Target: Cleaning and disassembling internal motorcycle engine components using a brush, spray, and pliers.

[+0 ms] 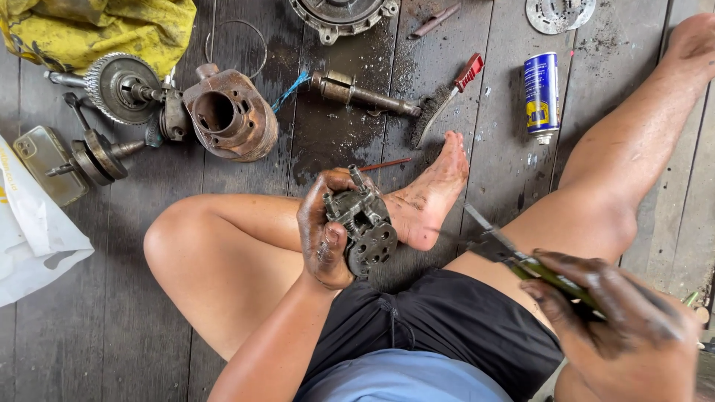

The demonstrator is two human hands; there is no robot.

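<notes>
- My left hand [324, 231] gripped the greasy clutch assembly [365, 227] just beside my bare foot [428, 197].
- My right hand [618, 320] clenched pliers [514, 257], well apart.
- Mid-disassembly, I judged; next needed jaws brought onto a spring.

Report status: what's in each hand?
Left hand grips greasy round metal engine part. Right hand holds green-handled pliers, apart. Nothing between them.

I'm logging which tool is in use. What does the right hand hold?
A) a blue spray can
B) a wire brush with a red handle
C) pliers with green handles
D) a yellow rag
C: the right hand grips green-handled pliers, while the brush, spray can and rag lie on the floor.
</notes>
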